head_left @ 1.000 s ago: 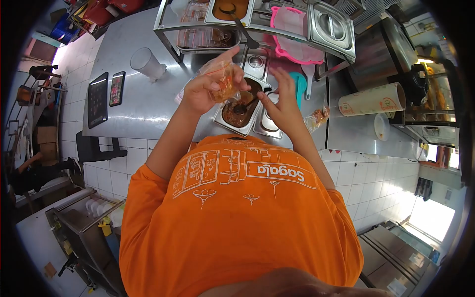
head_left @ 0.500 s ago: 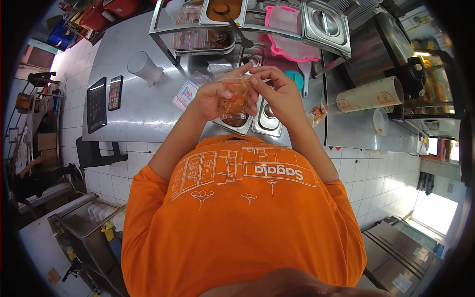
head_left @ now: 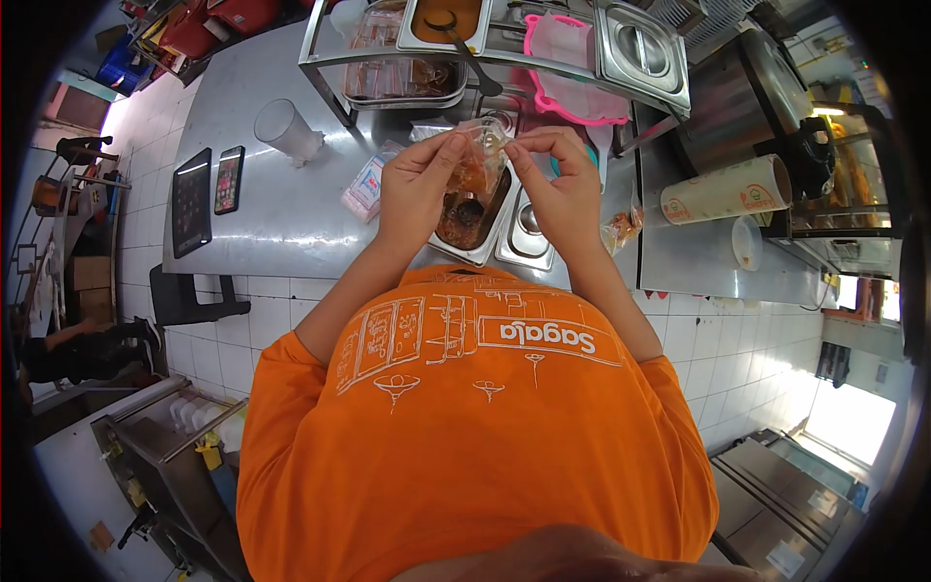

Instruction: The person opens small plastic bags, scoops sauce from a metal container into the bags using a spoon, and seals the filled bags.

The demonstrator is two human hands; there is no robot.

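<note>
A small clear plastic bag (head_left: 472, 175) with reddish-orange food inside hangs between my two hands, over the steel counter. My left hand (head_left: 419, 184) pinches its upper edge on the left, thumb against fingers. On the other side, my right hand (head_left: 558, 179) grips the bag's top corner between thumb and forefinger. Directly below the bag is an uncovered steel food pan (head_left: 464, 236) of dark reddish food, with a round dark utensil end partly showing. Beside it sits a lidded steel pan (head_left: 527, 233), close under my right wrist.
A steel rack shelf ahead carries a pan of orange sauce (head_left: 441, 27) with a black ladle, a pink tray (head_left: 572, 73) and a lidded pan (head_left: 640, 53). Leftward are plastic cups (head_left: 288, 131), a phone (head_left: 228, 180) and a tablet (head_left: 192, 202). A cardboard tube (head_left: 725, 189) lies right.
My left hand has gone from cupping the bag's body to pinching its top edge. The bag now hangs lower part free, and the pan beneath shows more.
</note>
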